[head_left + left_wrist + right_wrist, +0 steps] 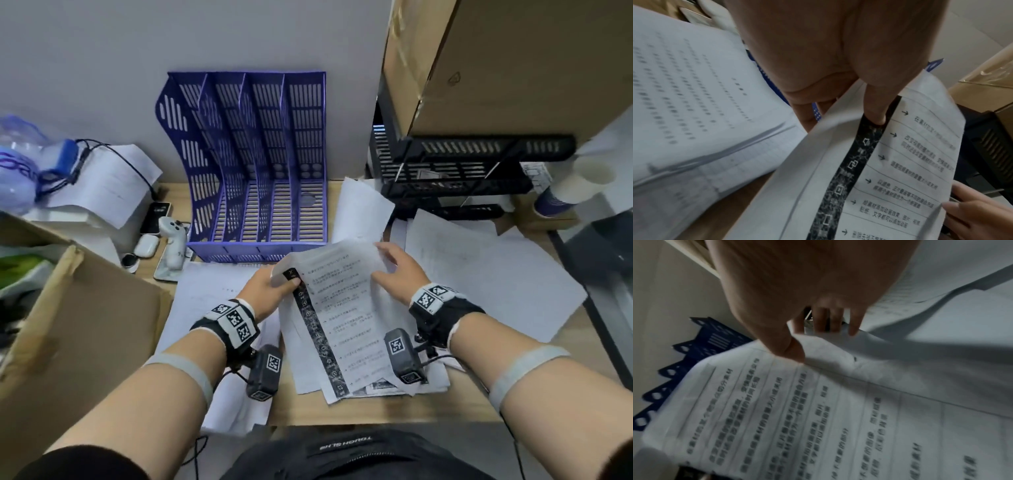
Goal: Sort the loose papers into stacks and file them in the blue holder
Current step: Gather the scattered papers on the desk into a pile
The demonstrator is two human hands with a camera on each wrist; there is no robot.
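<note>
Two hands, left hand (270, 287) and right hand (394, 270), pinch the printed sheets (342, 308) just before the blue holder (253, 164), probably to square a stack.

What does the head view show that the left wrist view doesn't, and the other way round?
Only the head view shows the whole blue holder with its slots holding no papers, the loose papers spread to the right, and the black tray. Only the left wrist view shows the left thumb pressed on the sheet's black strip. Both show the printed sheet held by the left hand and right hand.
</note>
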